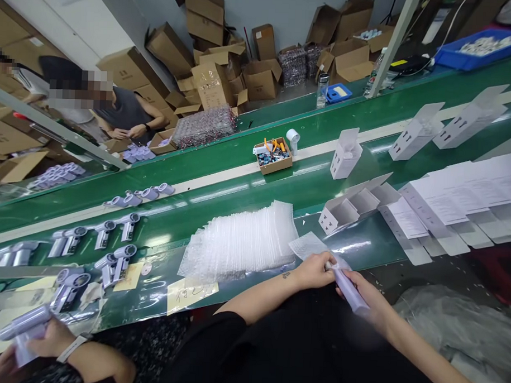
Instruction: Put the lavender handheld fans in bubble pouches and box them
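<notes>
My right hand (367,293) is closed around a lavender hair dryer (351,292), its long body pointing down toward my lap. My left hand (320,270) is pinched at a clear bubble-wrap bag (307,244) close to the hair dryer's upper end. The bag's free end sticks out beyond my left fingers, over the bench edge. Just left of it lies a fanned pile of bubble-wrap bags (241,241). My fingers hide exactly where bag and hair dryer meet.
White boxes (346,161) stand open on the green bench, and opened cartons with leaflets (452,193) line the right. Several hair dryers (128,226) lie left. A small tool box (275,161) sits mid-belt. A co-worker's hands (45,338) hold another dryer; another person sits opposite.
</notes>
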`<state>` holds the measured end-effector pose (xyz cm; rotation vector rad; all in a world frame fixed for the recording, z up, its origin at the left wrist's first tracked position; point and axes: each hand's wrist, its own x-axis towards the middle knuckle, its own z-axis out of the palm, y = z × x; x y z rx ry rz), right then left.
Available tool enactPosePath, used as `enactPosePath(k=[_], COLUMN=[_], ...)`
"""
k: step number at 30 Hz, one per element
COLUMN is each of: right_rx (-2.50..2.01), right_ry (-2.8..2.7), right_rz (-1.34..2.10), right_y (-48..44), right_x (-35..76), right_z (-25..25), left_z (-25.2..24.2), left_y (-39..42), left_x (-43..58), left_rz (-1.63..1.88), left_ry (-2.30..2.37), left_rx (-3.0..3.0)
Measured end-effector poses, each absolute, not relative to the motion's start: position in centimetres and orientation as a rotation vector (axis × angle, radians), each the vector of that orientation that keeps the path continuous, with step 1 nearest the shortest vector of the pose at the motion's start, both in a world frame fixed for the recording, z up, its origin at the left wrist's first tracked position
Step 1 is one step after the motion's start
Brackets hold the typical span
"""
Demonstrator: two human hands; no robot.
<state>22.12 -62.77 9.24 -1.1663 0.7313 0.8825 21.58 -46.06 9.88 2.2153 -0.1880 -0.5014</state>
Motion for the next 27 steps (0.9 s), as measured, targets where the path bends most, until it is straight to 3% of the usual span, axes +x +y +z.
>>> enactPosePath(k=[5, 12, 19, 23, 25, 27], right_rx=[-1.330, -1.776, -1.499, -1.337, -1.419, -1.702], right_ry=[0.537, -0.015, -0.154, -0.313, -0.503, -0.742], right_rz=[1.041, 0.950, 0.982, 1.105, 1.112, 0.865], right_y=[-64.7, -67.9, -65.3, -62.7, -62.6, -63.4], right_x=[23.6, 27.7, 30.3, 30.8, 32.2, 34.6], right_z=[9.5, 14.5, 16.7, 17.3, 17.5, 17.3], left_z=[11.4, 13.8, 17.1, 15.6, 14.8, 14.9], left_y=[-44.8, -43.3, -40.4, -41.5, -42.4, -42.8], left_x=[23.6, 24.0, 25.2, 25.1, 24.6, 24.1], left_rz=[-0.557, -0.559, -0.250, -0.376, -0.363, -0.251], left_ry=[-0.089, -0.023, 0.006, -0.128, -0.088, 0.057], left_rx=[2.123, 1.859, 1.686, 1.905, 1.997, 2.024])
